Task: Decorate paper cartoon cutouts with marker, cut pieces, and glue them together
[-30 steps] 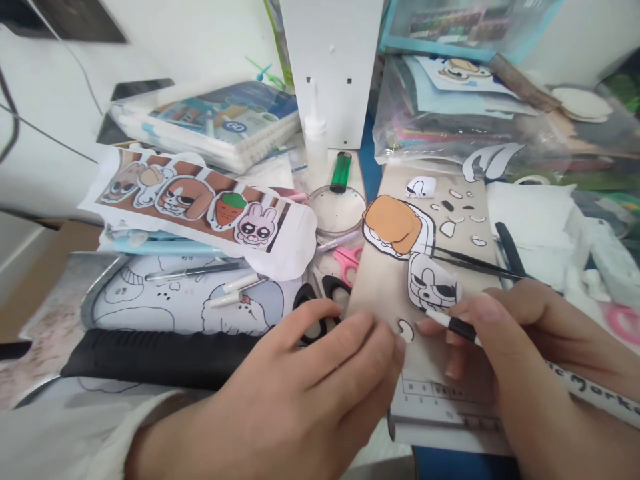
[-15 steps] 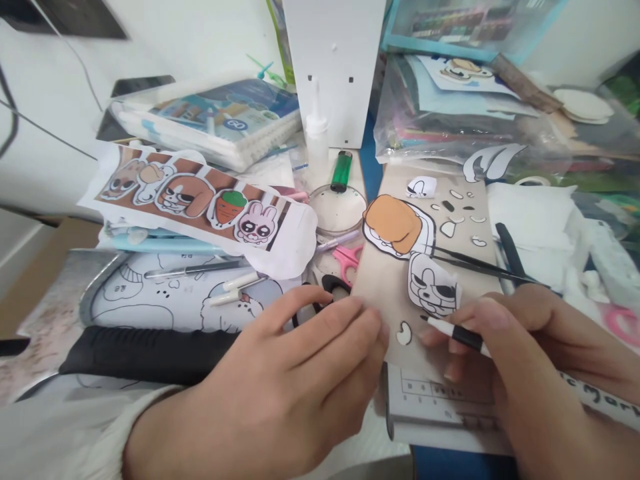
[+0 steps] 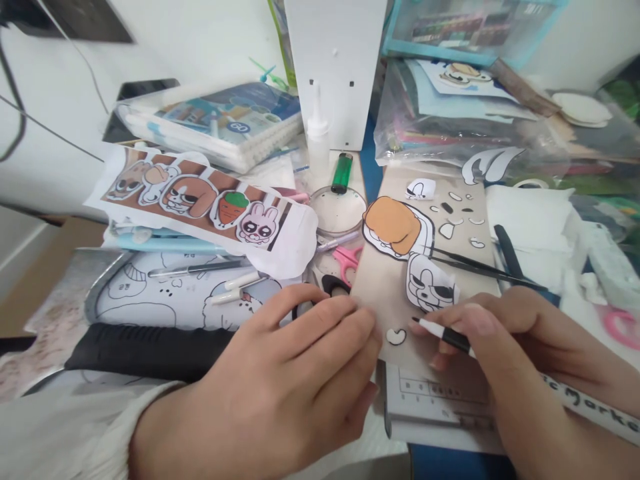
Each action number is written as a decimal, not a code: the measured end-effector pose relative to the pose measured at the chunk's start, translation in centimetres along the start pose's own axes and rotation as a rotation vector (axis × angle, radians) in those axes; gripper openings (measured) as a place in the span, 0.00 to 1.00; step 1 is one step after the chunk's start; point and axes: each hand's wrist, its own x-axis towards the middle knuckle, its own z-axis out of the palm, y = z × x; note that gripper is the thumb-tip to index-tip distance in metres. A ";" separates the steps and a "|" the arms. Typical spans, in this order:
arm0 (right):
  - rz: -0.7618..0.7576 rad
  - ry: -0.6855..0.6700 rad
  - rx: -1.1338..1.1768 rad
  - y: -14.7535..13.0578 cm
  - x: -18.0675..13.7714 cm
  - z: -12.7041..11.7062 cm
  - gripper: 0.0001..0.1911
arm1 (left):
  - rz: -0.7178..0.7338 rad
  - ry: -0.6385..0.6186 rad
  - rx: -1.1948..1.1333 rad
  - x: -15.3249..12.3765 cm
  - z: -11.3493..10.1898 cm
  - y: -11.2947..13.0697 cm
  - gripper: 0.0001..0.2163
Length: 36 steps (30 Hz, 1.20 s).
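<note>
My right hand grips a white marker, its black tip pointing left just above a beige board. Near that tip lies a small white bean-shaped paper piece, dark along part of its rim. Curved fingers of my left hand rest closed on the board's left edge, the thumb mostly hidden below. Above the marker sits a cut-out paper face with dark eyes. A brown-and-white cartoon head lies farther up the board, with tweezers reaching to its right edge.
Several tiny paper pieces lie on the board's upper right. Left of it are a printed character strip, pink scissors and pens on a drawing sheet. A green lighter and white bottle stand behind. White tissue lies at right.
The bean-shaped piece has turned and shifted slightly left on the board. My right hand and the marker tip have moved a little left; my left hand has barely moved.
</note>
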 end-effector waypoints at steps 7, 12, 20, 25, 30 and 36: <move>-0.038 -0.073 -0.029 0.1 0.1 0.2 0.19 | -0.024 -0.003 -0.017 -0.1 -0.2 0.2 0.09; -0.012 -0.055 -0.003 0.1 -0.1 0.2 0.16 | -0.038 0.010 -0.039 0.1 -0.3 0.1 0.09; -0.046 -0.050 -0.009 0.3 0.1 0.0 0.16 | -0.080 -0.027 -0.140 0.5 -0.4 0.1 0.09; -0.087 -0.053 -0.044 0.4 0.0 -0.2 0.13 | -0.093 -0.059 -0.220 0.5 -0.6 0.3 0.09; 0.047 0.124 -0.089 -0.1 0.0 0.1 0.20 | -0.081 -0.037 -0.238 0.5 -0.6 0.1 0.09; -0.048 0.091 -0.105 -0.1 1.1 -0.1 0.25 | -0.070 -0.051 -0.212 0.4 -0.6 0.3 0.08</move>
